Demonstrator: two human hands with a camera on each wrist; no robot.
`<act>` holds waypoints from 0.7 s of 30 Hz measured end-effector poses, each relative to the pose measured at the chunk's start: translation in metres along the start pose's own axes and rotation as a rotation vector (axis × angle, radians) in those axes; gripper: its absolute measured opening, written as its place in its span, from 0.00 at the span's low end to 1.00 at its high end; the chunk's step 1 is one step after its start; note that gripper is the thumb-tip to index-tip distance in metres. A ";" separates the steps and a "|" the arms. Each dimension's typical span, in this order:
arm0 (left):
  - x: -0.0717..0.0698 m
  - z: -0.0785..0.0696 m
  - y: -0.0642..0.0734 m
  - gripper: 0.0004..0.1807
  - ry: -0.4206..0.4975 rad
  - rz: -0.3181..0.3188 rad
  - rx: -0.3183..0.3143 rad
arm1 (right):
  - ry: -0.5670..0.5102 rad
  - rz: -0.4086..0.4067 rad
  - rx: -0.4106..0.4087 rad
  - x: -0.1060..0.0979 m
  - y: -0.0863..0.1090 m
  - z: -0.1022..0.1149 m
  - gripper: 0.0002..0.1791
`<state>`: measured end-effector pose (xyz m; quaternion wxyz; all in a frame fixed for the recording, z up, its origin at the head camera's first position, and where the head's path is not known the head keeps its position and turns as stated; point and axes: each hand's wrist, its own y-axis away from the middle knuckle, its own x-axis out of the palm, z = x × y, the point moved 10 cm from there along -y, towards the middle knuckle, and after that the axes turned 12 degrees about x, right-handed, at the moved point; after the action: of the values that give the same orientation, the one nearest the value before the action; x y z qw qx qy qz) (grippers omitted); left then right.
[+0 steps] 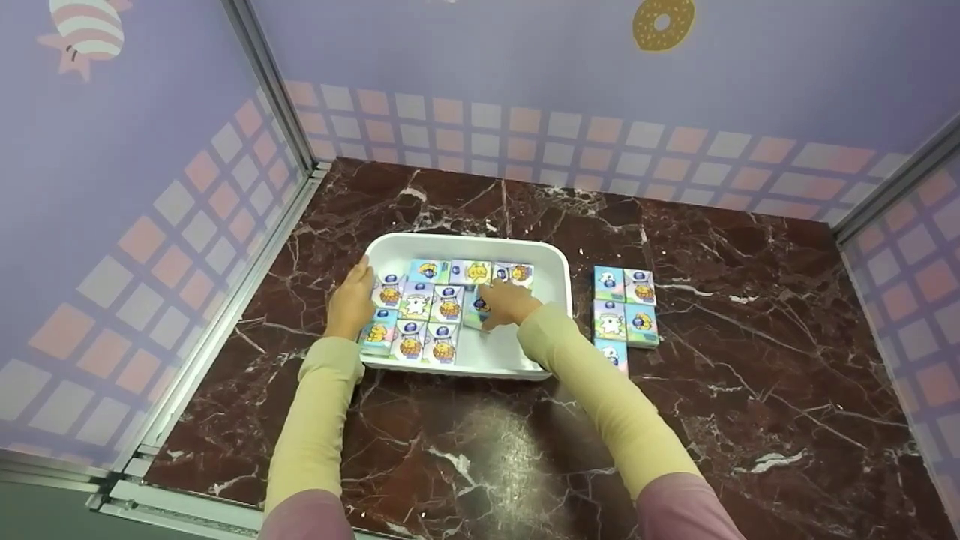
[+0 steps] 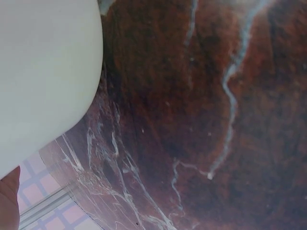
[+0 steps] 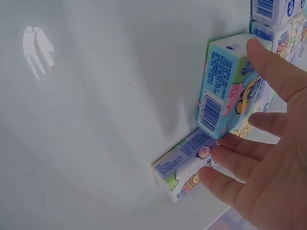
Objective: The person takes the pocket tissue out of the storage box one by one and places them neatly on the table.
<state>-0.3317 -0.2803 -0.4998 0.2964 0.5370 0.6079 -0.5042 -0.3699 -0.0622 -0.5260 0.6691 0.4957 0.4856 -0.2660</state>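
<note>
In the head view, a white tray holds rows of small printed tissue packs. Over the tray, my right hand pinches a blue tissue pack by its ends, thumb at one and fingertips at the other. It lies beside the packed rows; in the right wrist view, a white-and-purple pack lies just below it. My left hand rests against the tray's left side with fairly straight fingers. Only a bit of that hand shows in the left wrist view, beside the tray's white outer wall.
Right of the tray, several more tissue packs stand in a block on the dark red marble-patterned table. The right forearm partly covers the nearest one. Purple printed panels with metal corner posts enclose the back and sides.
</note>
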 end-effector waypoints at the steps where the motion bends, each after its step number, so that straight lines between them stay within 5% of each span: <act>1: 0.000 0.000 0.000 0.29 -0.003 0.002 -0.001 | -0.002 0.006 0.001 0.001 0.000 0.000 0.40; 21: 0.000 0.000 0.000 0.29 -0.010 -0.007 0.017 | 0.029 0.026 0.010 0.003 0.001 0.001 0.42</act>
<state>-0.3321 -0.2802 -0.4997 0.2931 0.5350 0.6040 -0.5128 -0.3679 -0.0625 -0.5282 0.6628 0.5090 0.4877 -0.2525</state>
